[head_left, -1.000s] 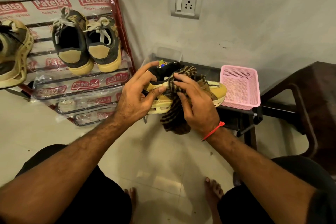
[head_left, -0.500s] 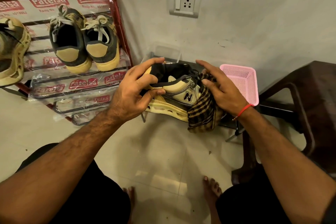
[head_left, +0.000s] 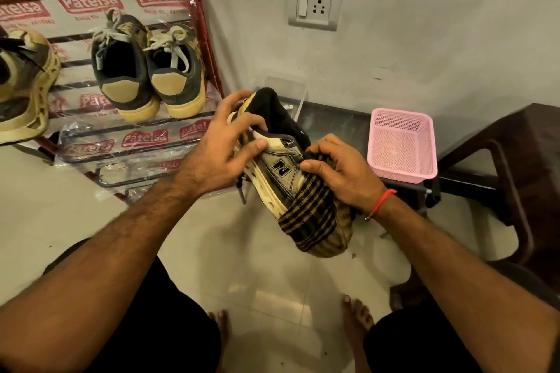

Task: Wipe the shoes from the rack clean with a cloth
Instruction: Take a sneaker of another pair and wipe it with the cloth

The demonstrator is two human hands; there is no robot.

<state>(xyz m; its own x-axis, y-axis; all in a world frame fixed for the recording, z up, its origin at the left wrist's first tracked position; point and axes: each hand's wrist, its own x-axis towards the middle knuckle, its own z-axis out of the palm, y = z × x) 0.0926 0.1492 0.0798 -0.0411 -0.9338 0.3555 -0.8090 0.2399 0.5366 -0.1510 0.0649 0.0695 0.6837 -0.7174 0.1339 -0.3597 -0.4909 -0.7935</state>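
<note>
Holding the sneaker (head_left: 277, 157) up in mid-air between the knees, over the tiled floor (head_left: 75, 209), just right of the shoe rack (head_left: 194, 3). My left hand (head_left: 222, 148) has its grip wrapped on the heel end, fingers over the black collar, thumb pressed on the cream side panel. My right hand (head_left: 339, 169) has its grip closed on the checked cloth (head_left: 315, 221), bunched over the toe end, thumb on the upper beside the N logo.

Handling guess: shoe looks light, one hand carries it fine. Sole is stiff and cut with holes, so it's a good place to brace; upper and collar are soft and will give under pressure. Best hold is heel counter plus sole edge, not the collar alone, or it will twist while rubbing. Cloth is soft and floppy, hangs loose below the toe, so it needs bunching to press properly.

On the rack: a dark pair of shoes (head_left: 148, 66) and one tan shoe (head_left: 24, 91) at far left, apparently waiting. Pink basket (head_left: 401, 142) sits right, well apart.
</note>
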